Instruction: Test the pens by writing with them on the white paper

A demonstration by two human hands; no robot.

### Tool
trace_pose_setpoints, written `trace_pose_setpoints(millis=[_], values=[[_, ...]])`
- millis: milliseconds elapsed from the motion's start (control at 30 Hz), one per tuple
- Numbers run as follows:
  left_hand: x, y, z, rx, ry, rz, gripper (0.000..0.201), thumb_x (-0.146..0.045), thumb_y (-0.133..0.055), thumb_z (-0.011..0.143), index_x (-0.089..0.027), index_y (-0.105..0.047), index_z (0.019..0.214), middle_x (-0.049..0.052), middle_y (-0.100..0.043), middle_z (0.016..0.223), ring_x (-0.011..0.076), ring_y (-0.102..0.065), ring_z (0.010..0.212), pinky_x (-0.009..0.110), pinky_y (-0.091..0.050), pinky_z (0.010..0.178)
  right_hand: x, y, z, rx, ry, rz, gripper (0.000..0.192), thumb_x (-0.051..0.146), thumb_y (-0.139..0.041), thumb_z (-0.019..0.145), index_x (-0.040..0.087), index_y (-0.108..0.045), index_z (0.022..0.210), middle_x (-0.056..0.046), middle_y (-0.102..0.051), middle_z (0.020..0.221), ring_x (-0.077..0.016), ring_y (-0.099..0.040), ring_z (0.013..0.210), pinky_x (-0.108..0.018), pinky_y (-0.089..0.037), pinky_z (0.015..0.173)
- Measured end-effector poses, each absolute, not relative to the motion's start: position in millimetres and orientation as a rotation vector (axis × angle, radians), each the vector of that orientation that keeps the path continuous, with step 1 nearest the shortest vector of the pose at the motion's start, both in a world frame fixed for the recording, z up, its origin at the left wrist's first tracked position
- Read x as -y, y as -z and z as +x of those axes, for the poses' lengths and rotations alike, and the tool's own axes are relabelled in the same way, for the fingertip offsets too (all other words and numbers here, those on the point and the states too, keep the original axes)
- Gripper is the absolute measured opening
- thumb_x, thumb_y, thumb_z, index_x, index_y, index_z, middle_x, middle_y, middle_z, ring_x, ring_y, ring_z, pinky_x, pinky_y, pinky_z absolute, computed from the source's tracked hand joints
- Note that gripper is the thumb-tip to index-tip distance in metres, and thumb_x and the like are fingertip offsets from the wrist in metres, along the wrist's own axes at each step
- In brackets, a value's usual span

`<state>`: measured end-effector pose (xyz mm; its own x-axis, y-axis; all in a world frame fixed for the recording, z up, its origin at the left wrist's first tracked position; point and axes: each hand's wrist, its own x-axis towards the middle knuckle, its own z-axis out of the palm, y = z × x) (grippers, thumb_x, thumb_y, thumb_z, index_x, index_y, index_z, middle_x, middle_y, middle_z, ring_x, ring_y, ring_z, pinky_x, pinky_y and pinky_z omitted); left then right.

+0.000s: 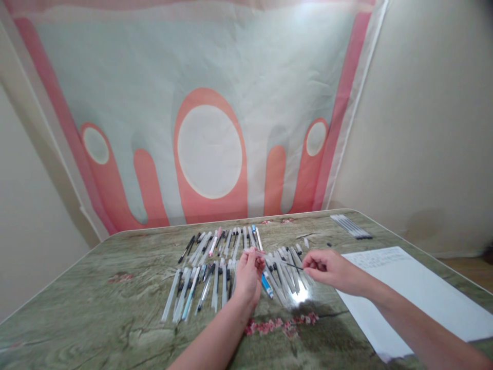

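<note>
Both my hands are raised over rows of pens in the middle of the table. My left hand point(250, 275) is closed, its fingertips pinching a translucent pen barrel point(274, 258) that points to the right. From the barrel's right end a thin dark pen refill point(293, 266) runs to my right hand point(327, 270), whose thumb and fingers pinch its far end. Whether the refill sits partly inside the barrel is too small to tell. Beneath and beside my hands lie several clear pens point(213, 288) with dark or pale ends, and a blue-and-white pen point(266, 286).
White paper with handwriting point(408, 288) lies right, partly under my right forearm. Behind it several pale sticks point(350, 227) with dark ends lie side by side. Small loose pieces point(306, 241) rest near the back. A hanging cloth point(210, 149) rises behind the wood-patterned table point(96, 303).
</note>
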<state>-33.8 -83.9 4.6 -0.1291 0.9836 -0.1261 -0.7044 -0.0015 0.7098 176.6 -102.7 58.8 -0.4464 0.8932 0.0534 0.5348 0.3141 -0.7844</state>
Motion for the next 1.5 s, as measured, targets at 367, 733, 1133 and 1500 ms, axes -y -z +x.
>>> trace_pose_setpoints(millis=[367, 733, 1133, 1500], values=[[121, -4, 2, -0.611, -1.170, 0.229, 0.010, -0.017, -0.059, 0.077, -0.009, -0.058, 0.083, 0.010, -0.064, 0.078, 0.0131, -0.064, 0.070, 0.022, -0.053, 0.067, 118, -52, 146, 1.690, -0.655, -1.168, 0.033, 0.046, -0.037, 0.086, 0.018, -0.052, 0.082, 0.001, -0.048, 0.066, -0.0113, -0.044, 0.060, -0.024, -0.037, 0.058], [102, 0, -7, -0.672, -1.217, 0.090, 0.011, -0.017, -0.052, 0.081, -0.008, -0.057, 0.076, 0.010, -0.064, 0.076, 0.0127, -0.064, 0.067, 0.021, -0.055, 0.062, 58, -32, 199, 1.321, -1.041, -1.158, 0.047, 0.060, -0.034, 0.080, 0.016, -0.052, 0.079, 0.005, -0.041, 0.055, -0.0055, -0.027, 0.039, -0.019, -0.020, 0.037], [101, 3, -9, -0.624, -1.217, 0.147, 0.011, -0.019, -0.054, 0.081, -0.009, -0.058, 0.081, 0.009, -0.064, 0.075, 0.0129, -0.064, 0.068, 0.021, -0.055, 0.061, 3, 37, 286, 1.805, -0.133, -1.776, 0.021, 0.021, -0.052, 0.074, 0.012, -0.063, 0.090, -0.011, -0.058, 0.094, -0.0189, -0.054, 0.079, -0.032, -0.038, 0.079], [103, 3, -8, -0.623, -1.250, 0.162, 0.011, -0.019, -0.052, 0.082, -0.010, -0.058, 0.081, 0.009, -0.065, 0.076, 0.0126, -0.065, 0.068, 0.021, -0.055, 0.063, 10, 41, 273, 1.814, -0.123, -1.739, 0.015, 0.022, -0.048, 0.077, 0.016, -0.062, 0.078, -0.006, -0.059, 0.080, -0.0184, -0.053, 0.079, -0.031, -0.039, 0.076]])
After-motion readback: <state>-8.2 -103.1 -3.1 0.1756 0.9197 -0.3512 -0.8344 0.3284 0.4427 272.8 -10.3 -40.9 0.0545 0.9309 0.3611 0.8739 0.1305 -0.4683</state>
